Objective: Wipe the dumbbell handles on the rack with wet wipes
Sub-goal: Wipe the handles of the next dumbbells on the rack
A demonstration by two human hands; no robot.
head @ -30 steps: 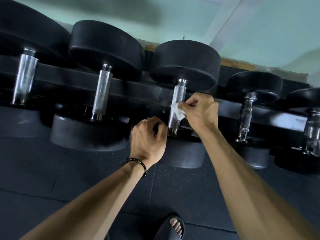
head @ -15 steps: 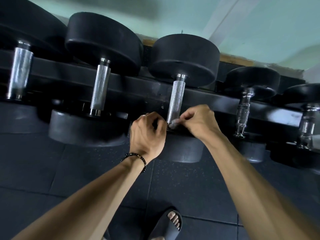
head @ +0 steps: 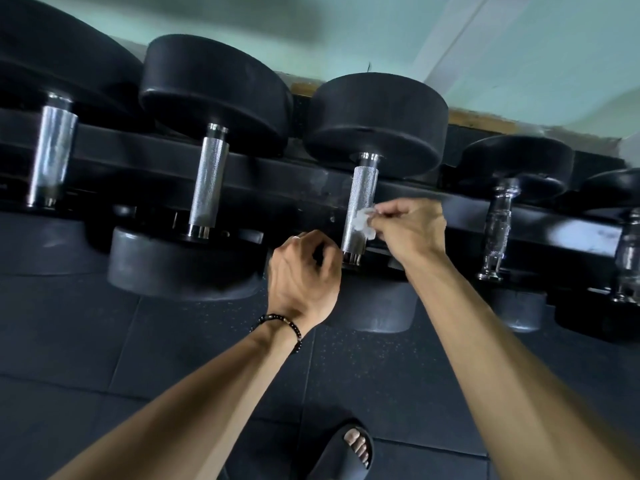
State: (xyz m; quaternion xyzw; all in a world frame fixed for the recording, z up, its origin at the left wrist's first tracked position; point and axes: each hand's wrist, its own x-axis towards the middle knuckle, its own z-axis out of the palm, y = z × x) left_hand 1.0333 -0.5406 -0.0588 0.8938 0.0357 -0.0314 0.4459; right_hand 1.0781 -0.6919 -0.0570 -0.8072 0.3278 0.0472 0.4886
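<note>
Right hand (head: 410, 230) pinches wipe (head: 364, 223) against knurled handle (head: 358, 209); left hand (head: 303, 278) curled, empty, beside it

L hand (head: 304, 275) fingers' hold hidden.

A gym's free-weight corner, black rubber-headed dumbbells (head: 375, 124) with knurled steel handles lined on a dark rack (head: 270, 174) just beyond the fingers (head: 388, 211), speckled rubber floor tiles (head: 381, 382) below them, pale green wall (head: 346, 32) behind the rack
</note>
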